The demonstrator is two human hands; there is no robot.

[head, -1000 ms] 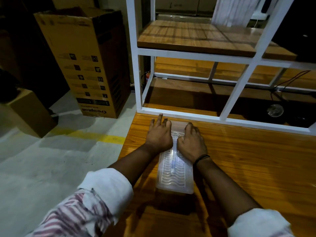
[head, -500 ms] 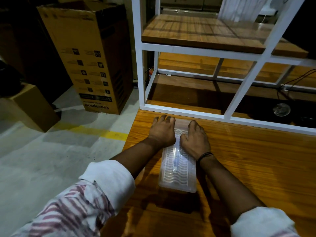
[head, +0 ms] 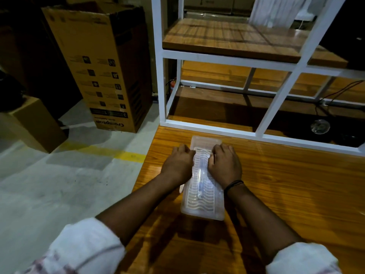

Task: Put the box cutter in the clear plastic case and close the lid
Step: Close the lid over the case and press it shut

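A clear plastic case (head: 202,198) with a wavy ribbed lid lies lengthwise on the wooden table (head: 286,194), lid down. Through the lid I make out the box cutter (head: 199,183) as a pale long shape with a bluish spot. My left hand (head: 178,165) rests on the case's left edge with fingers curled. My right hand (head: 225,165) presses the right edge, fingers bent onto the lid. Both hands cover the middle part of the case's sides; the far end of the case shows beyond the fingers.
A white metal shelf frame (head: 215,131) with wooden boards stands right behind the case. A tall cardboard box (head: 102,66) and a smaller box (head: 33,123) stand on the concrete floor to the left. The table's left edge is close to my left hand.
Both hands have drawn back toward me along the case, uncovering its far end, and the fingers have curled.
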